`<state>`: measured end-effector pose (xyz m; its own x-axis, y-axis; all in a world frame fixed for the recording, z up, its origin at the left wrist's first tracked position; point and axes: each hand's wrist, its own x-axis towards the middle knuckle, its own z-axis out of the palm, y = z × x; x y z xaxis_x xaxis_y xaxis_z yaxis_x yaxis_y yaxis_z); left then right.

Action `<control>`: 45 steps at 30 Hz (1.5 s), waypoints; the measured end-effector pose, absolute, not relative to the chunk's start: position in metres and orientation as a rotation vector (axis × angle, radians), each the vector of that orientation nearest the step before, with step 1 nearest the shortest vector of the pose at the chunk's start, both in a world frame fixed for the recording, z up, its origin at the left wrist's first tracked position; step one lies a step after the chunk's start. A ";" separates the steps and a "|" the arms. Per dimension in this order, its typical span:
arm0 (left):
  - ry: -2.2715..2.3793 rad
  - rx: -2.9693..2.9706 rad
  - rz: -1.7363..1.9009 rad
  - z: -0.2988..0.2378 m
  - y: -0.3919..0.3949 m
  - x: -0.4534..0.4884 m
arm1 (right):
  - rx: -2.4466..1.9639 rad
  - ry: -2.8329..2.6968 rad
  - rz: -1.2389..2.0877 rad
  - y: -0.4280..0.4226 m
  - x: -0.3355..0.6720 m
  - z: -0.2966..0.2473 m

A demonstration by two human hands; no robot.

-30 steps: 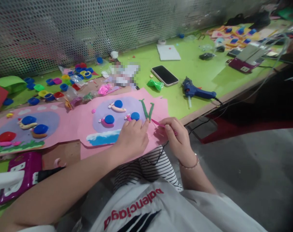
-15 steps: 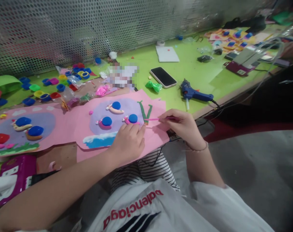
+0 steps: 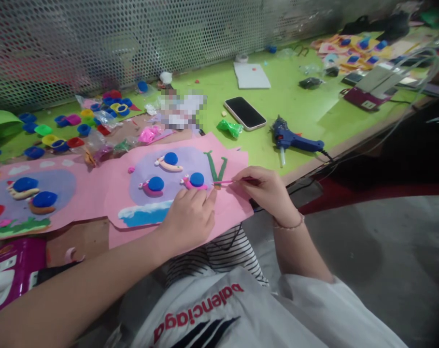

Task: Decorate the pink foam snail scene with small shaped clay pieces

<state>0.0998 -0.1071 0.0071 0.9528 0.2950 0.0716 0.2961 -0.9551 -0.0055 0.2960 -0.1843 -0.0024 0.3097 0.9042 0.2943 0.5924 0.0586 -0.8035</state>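
Observation:
A pink craft sheet (image 3: 237,203) with a lilac oval, blue-shelled clay snails (image 3: 195,180) and a green clay V-shaped stem (image 3: 216,168) lies at the table's near edge. My left hand (image 3: 190,217) rests on the sheet with fingers curled, the fingertips pressing beside the foot of the green stem. My right hand (image 3: 266,191) pinches a thin pink tool (image 3: 224,182) whose tip touches the base of the stem.
A second pink snail picture (image 3: 41,193) lies to the left. Coloured bottle caps (image 3: 60,130) and clay bags sit behind. A phone (image 3: 245,113), green clay lump (image 3: 231,127), blue glue gun (image 3: 291,140) and a white pad (image 3: 251,76) lie on the green table. A magenta box (image 3: 12,270) is at near left.
My right hand lifted from the sheet's lower edge and turned the pink tool to point left at the stem's base. My left hand stayed pressed on the sheet.

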 end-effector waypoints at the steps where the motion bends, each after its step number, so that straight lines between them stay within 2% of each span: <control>1: -0.470 -3.088 -0.109 0.007 -0.107 0.100 | -1.635 -1.387 0.415 -0.184 0.296 -0.002; 16: -0.465 -3.069 -0.118 0.008 -0.109 0.099 | -1.615 -1.437 0.429 -0.185 0.296 -0.004; 31: -0.435 -3.044 -0.209 0.004 -0.107 0.098 | -1.571 -1.757 0.077 -0.185 0.294 -0.016; 45: -0.417 -2.985 -0.217 0.002 -0.109 0.098 | -1.669 -1.815 0.040 -0.188 0.291 -0.010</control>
